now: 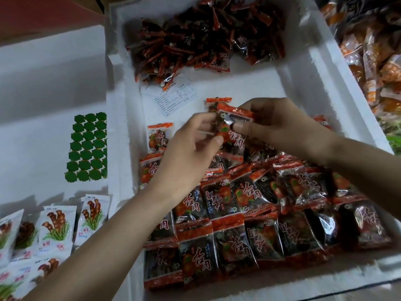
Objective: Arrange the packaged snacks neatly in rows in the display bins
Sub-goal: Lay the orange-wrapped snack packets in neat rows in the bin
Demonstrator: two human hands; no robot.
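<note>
A white foam bin (308, 68) fills the middle of the view. Its near half holds rows of red-and-black snack packets (243, 216) laid flat and overlapping. A loose heap of the same packets (195, 38) lies at the far end. Above the rows, my right hand (280, 124) grips a small bunch of packets (233, 124) by the top edge. My left hand (188, 153) pinches the lower left side of that bunch with thumb and fingertips. A single packet (157, 135) lies flat just left of my left hand.
A white label sheet (171, 96) lies on the bin floor below the heap. The left bin holds white packets (56, 224) and a green sticker sheet (87, 148). Orange packets (373, 51) fill the bin at right. A cardboard flap (43, 14) shows top left.
</note>
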